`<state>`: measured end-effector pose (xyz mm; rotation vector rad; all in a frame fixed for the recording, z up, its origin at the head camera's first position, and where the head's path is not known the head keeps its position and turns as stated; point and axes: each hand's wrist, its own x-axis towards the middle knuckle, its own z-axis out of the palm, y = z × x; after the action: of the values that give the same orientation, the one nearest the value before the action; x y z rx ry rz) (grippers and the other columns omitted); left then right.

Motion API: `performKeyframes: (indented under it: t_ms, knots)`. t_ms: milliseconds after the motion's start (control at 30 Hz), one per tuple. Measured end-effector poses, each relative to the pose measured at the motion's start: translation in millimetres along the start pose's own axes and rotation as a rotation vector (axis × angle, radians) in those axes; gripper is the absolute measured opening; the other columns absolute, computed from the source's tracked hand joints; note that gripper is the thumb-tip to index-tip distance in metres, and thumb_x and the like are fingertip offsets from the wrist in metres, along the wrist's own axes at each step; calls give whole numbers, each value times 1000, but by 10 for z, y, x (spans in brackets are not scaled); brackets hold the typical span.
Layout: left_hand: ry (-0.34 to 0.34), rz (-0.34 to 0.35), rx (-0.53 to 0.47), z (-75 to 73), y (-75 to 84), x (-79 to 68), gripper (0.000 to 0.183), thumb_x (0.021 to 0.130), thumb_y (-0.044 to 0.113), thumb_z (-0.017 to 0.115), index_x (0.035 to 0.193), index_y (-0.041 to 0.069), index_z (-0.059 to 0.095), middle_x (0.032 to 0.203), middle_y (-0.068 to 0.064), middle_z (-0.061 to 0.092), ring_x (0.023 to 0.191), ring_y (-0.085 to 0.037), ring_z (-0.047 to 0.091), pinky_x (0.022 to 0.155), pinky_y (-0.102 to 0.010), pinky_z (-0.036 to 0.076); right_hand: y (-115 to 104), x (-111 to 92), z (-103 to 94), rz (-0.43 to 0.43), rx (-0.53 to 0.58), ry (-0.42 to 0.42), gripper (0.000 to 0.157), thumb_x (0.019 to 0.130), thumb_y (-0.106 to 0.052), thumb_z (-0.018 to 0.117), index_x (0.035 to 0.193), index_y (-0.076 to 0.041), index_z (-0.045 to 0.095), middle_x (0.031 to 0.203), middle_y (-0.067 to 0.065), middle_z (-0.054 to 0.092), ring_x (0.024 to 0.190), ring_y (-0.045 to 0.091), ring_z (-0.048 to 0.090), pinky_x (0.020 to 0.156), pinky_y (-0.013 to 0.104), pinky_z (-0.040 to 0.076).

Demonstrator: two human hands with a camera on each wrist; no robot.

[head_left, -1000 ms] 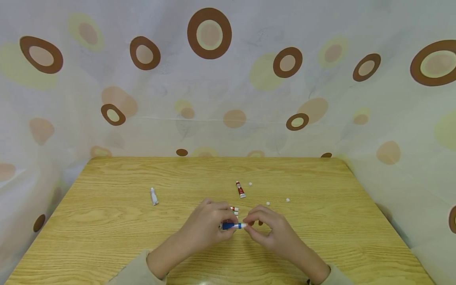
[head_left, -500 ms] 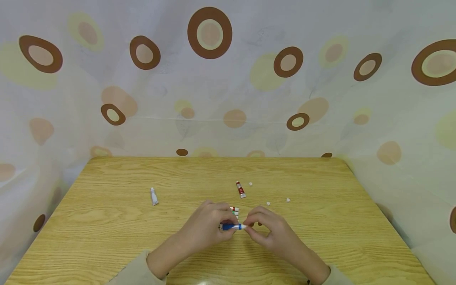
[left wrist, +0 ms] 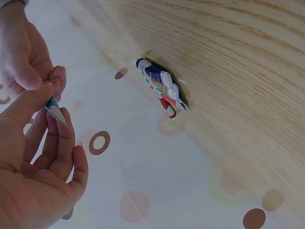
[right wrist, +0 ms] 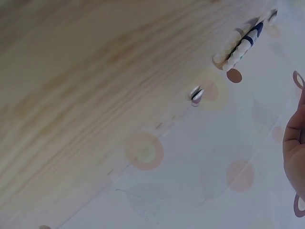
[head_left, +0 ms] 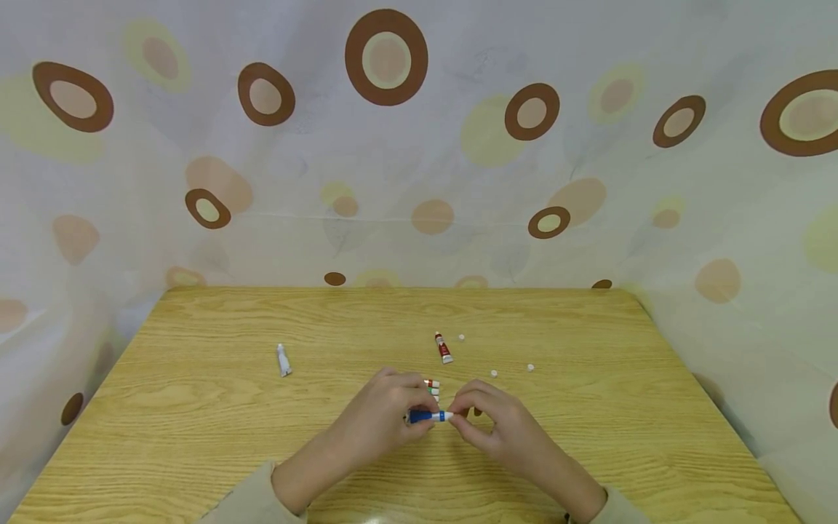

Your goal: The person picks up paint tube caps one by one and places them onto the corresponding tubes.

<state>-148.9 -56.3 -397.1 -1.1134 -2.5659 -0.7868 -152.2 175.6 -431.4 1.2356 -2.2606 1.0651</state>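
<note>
A small blue paint tube [head_left: 421,416] lies level between my hands, low over the near middle of the table. My left hand [head_left: 382,407] grips its body between thumb and fingers. At the tube's white tip, my right hand [head_left: 494,422] pinches with thumb and forefinger; the fingertips hide part of the tip. The left wrist view shows the crimped end of the blue tube [left wrist: 57,113] sticking out of the left fingers. Just behind the hands lie several paint tubes [left wrist: 159,81] side by side, mostly hidden by the left hand in the head view.
A dark red paint tube [head_left: 443,348] lies farther back, near a small white cap [head_left: 461,337]. Two more white caps, the nearer cap [head_left: 494,373] and the right cap [head_left: 530,367], lie to its right. A whitish tube [head_left: 283,360] is at left. A patterned curtain [head_left: 386,160] surrounds the table.
</note>
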Motion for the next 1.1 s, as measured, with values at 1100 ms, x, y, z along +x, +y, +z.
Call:
performKeyframes:
  t_ms: [1100]
  knots:
    - [80,114,133,53,33,1,14,77,17,91,85,16,80,87,7,74,81,-6,68,88,-29,54,-46,2,-67,78,31,-47,14,95,-5,72,99,-17,68,93,-7,67,81,2,58,68,17,52]
